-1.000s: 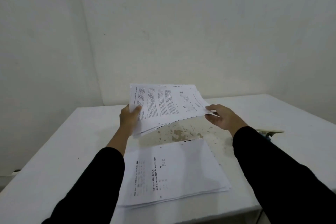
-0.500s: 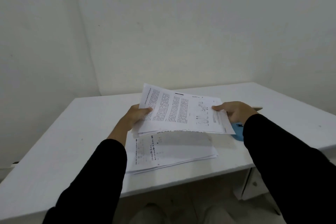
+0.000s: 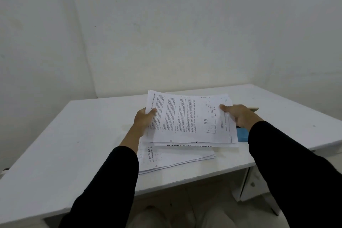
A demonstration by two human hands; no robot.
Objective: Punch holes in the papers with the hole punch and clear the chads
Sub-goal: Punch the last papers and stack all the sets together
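Note:
A sheaf of printed papers (image 3: 188,118) hangs just above the white table (image 3: 74,135), held at both ends. My left hand (image 3: 143,119) grips its left edge, thumb on top. My right hand (image 3: 238,114) pinches its right edge. Small punched holes show along the near edge of the sheaf. A second stack of papers (image 3: 175,157) lies flat on the table beneath it. The blue hole punch (image 3: 242,134) peeks out behind the sheaf's right corner, mostly hidden by my right wrist and the papers.
The table stands in a corner between two pale walls. Its near edge (image 3: 166,184) runs close to me, with a table leg (image 3: 244,183) at the right and the floor below. My dark sleeves fill the lower view.
The held sheaf has come down from a raised, tilted position to nearly flat, low over the lying stack. My view has dropped and pulled back from the table.

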